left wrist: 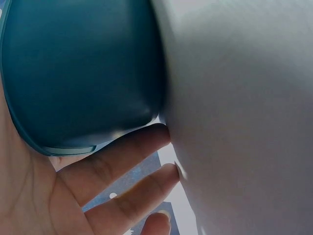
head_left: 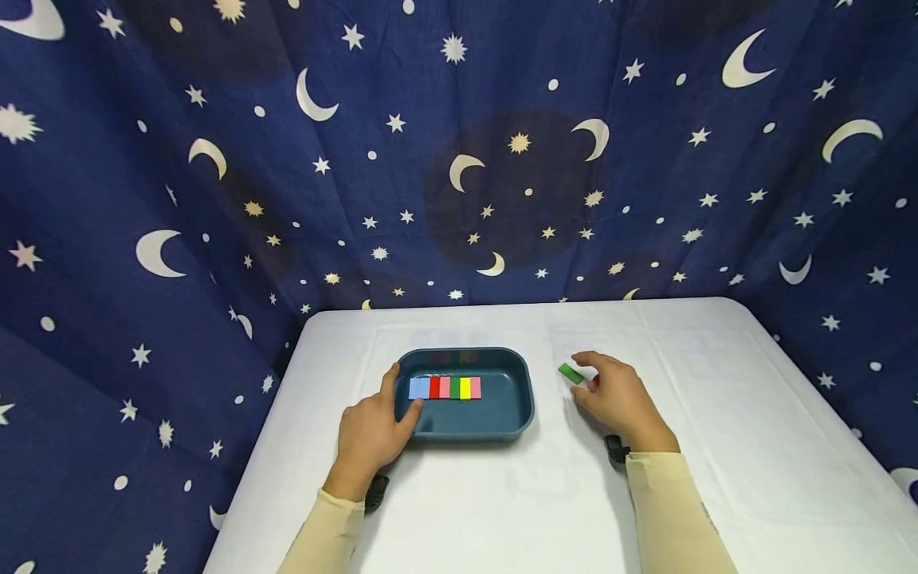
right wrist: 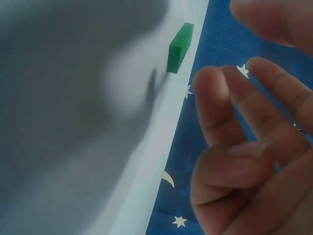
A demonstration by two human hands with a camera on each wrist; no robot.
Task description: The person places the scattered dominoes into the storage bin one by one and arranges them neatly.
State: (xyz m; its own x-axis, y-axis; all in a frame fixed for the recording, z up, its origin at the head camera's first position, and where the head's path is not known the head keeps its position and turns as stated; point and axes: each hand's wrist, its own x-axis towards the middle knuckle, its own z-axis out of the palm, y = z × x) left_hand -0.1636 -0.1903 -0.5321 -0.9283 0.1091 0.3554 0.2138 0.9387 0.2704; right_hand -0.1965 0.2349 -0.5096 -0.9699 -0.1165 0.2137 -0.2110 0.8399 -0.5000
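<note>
A dark teal tray [head_left: 502,414] stands on the table with a row of coloured blocks [head_left: 445,388] lying side by side in it: light blue, red, pink, green, yellow and pink. My left hand [head_left: 369,430] holds the tray's left end, its thumb over the rim and the other fingers outside. From the left wrist, fingers [left wrist: 112,164] show beside the tray's outer wall [left wrist: 83,73]. Right of the tray, a single green block [head_left: 570,373] lies on the table. My right hand [head_left: 618,399] is beside it, with thumb and index finger spread apart at its near end.
A white cloth covers the table [head_left: 459,510]. Behind and on both sides hangs a dark blue curtain [head_left: 430,96] printed with moons and stars. Dark wrist devices [head_left: 376,493] sit under both wrists.
</note>
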